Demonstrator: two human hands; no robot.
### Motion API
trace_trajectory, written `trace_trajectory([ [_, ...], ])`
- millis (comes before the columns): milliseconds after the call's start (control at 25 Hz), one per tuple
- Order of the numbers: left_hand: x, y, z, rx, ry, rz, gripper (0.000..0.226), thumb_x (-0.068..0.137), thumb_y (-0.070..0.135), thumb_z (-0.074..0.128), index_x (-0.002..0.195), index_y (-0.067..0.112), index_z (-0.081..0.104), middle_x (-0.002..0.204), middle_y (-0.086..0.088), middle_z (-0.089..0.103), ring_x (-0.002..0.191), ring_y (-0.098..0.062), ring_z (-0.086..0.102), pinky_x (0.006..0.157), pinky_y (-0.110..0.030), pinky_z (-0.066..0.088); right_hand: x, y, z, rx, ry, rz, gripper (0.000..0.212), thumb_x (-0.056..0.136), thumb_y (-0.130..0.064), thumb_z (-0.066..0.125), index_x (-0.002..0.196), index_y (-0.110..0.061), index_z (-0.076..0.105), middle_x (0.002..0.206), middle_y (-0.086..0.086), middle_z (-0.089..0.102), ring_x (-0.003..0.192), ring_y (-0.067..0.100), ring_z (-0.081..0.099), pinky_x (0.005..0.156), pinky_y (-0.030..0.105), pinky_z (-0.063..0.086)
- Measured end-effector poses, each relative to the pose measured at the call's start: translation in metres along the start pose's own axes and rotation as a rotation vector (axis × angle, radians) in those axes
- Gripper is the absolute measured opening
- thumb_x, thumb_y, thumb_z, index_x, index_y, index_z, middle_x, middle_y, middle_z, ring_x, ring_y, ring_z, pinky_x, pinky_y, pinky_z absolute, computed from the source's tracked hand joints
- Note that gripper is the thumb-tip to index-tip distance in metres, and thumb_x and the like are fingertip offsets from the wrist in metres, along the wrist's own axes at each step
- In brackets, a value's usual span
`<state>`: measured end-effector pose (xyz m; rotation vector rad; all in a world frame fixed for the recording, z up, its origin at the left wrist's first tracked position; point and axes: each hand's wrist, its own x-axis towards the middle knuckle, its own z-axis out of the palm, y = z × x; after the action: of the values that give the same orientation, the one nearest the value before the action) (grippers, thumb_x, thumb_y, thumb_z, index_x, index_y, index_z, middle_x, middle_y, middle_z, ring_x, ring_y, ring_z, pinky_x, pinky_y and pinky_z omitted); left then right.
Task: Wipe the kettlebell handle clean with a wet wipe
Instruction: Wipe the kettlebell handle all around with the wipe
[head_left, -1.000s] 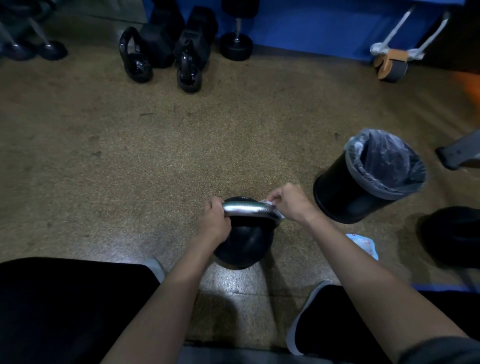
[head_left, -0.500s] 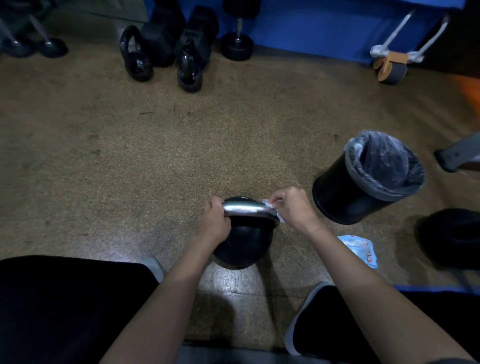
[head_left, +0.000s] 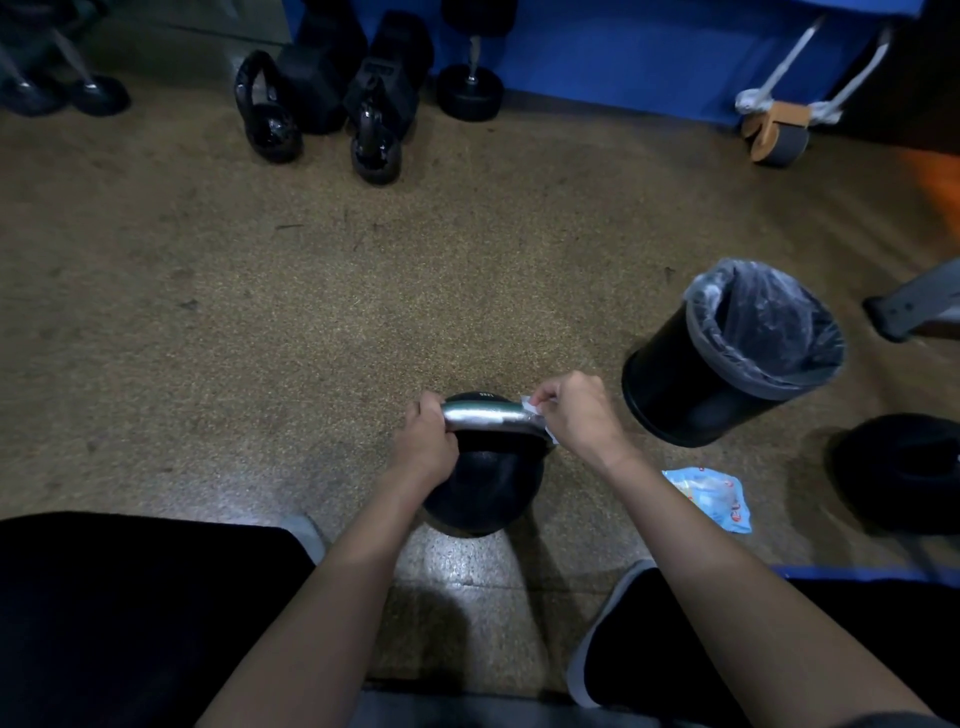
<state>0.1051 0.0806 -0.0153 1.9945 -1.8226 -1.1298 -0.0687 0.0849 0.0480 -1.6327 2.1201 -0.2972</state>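
The kettlebell (head_left: 480, 483) stands on the floor (head_left: 311, 338) just in front of the person's knees, its bright handle (head_left: 488, 417) running crosswise on top. The left hand (head_left: 427, 447) is wrapped around the handle's left end, steadying the weight, while the right hand (head_left: 576, 415) is pinched on the wipe (head_left: 531, 406) at the right end, where only a small white scrap shows past the fingers. The bare middle of the bar looks like the part still to be covered, and the stretch under the left palm could be missed altogether unless that grip shifts. With so little wipe bunched in the fingers, it may slip off the curved metal or tear. The bin (head_left: 727, 364) sits near the right hand (its rim tilted toward the person), so a wide elbow swing might knock it. The wipe packet (head_left: 711, 496) lies on the floor by the right forearm.
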Motion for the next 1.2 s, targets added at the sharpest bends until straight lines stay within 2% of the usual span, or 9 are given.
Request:
trace_trajectory([
  [240, 0.0, 0.0, 0.001, 0.008, 0.002, 0.005, 0.033, 0.088, 0.009, 0.044, 0.12, 0.013, 0.038, 0.128, -0.015, 0.043, 0.109, -0.039, 0.052, 0.095, -0.046, 0.043, -0.001, -0.001, -0.002, 0.004, 0.016, 0.016, 0.021, 0.086, -0.003, 0.057, 0.089, -0.014, 0.075, 0.097, 0.009, 0.072, 0.093, 0.024, 0.066, 0.08, 0.019, 0.045],
  [400, 0.0, 0.0, 0.0, 0.007, -0.004, -0.006, 0.034, 0.088, 0.009, 0.044, 0.121, 0.014, 0.038, 0.129, -0.014, 0.043, 0.109, -0.038, 0.052, 0.096, -0.046, 0.043, -0.009, 0.002, -0.001, -0.015, 0.01, -0.041, 0.019, 0.084, -0.004, 0.058, 0.088, -0.014, 0.074, 0.096, 0.01, 0.073, 0.093, 0.027, 0.066, 0.081, 0.024, 0.048],
  [560, 0.0, -0.001, 0.001, 0.002, 0.0, -0.006, 0.034, 0.087, 0.008, 0.045, 0.12, 0.014, 0.039, 0.128, -0.015, 0.044, 0.11, -0.038, 0.052, 0.097, -0.046, 0.042, -0.007, 0.003, -0.004, -0.001, 0.014, -0.004, 0.019, 0.084, -0.005, 0.057, 0.086, -0.014, 0.074, 0.093, 0.011, 0.072, 0.091, 0.026, 0.066, 0.072, 0.018, 0.041],
  [720, 0.0, -0.001, 0.0, -0.003, -0.002, -0.007, 0.034, 0.087, 0.008, 0.044, 0.12, 0.015, 0.038, 0.128, -0.014, 0.043, 0.11, -0.037, 0.051, 0.097, -0.045, 0.042, -0.012, -0.001, -0.001, -0.029, 0.006, -0.057, 0.019, 0.084, -0.004, 0.058, 0.088, -0.014, 0.074, 0.096, 0.009, 0.072, 0.093, 0.025, 0.065, 0.08, 0.022, 0.046],
  [1200, 0.001, -0.002, 0.001, 0.011, 0.003, 0.003, 0.033, 0.088, 0.01, 0.045, 0.12, 0.015, 0.038, 0.127, -0.013, 0.044, 0.111, -0.036, 0.051, 0.096, -0.046, 0.043, -0.01, -0.001, -0.004, -0.002, 0.035, -0.026, 0.018, 0.084, -0.006, 0.059, 0.087, -0.012, 0.075, 0.095, 0.011, 0.073, 0.093, 0.026, 0.065, 0.078, 0.021, 0.045],
])
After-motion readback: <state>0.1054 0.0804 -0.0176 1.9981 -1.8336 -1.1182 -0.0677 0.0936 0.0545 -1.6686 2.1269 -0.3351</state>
